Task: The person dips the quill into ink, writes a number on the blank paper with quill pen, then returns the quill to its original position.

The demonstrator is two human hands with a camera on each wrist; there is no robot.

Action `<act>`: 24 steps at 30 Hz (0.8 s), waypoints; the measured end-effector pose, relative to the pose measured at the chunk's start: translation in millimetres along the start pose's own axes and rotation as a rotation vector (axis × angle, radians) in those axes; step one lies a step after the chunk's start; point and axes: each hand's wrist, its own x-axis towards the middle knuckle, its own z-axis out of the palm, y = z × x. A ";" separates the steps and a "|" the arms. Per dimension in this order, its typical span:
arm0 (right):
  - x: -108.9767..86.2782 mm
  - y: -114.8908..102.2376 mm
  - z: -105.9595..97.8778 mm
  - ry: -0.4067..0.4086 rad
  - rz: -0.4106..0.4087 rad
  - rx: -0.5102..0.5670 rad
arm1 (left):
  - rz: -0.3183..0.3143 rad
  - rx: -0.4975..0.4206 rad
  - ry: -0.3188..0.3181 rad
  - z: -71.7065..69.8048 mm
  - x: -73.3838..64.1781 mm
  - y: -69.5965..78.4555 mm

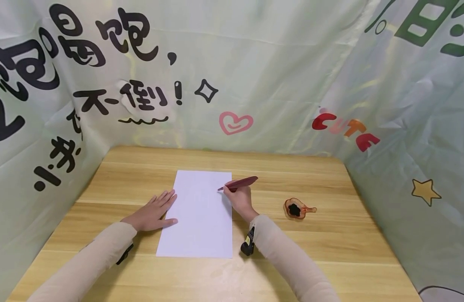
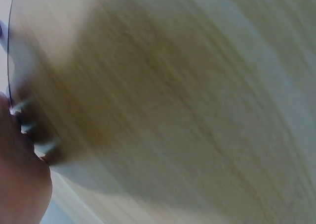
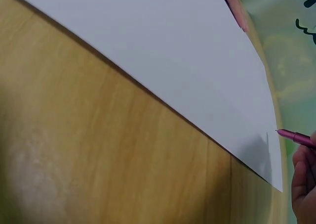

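Two hands: smooth white sheet [image 1: 201, 214], slim maroon pen [image 1: 239, 183], woodgrain table [image 1: 330, 247].

White paper [image 1: 201, 214], dark red feather pen [image 1: 239, 183], light wood-grain table [image 1: 330, 247], amber dish [image 1: 297, 209] with black ink, pale green printed backdrop [image 1: 284, 75]

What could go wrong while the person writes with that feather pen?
The ink dish sits open close to the right hand, so a sleeve or elbow might knock it and spill ink on the table. The feather pen could drip or blot on the blank paper. If the left hand lifts off the sheet's edge, the paper might slide.
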 end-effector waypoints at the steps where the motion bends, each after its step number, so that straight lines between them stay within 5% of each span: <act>1: -0.1 0.5 0.4 0.002 0.004 0.003 | 0.003 -0.006 0.003 0.1 0.0 -0.2; 24: -9.0 0.2 18.7 -0.039 -0.048 0.027 | -0.030 0.003 -0.034 2.2 1.1 -3.5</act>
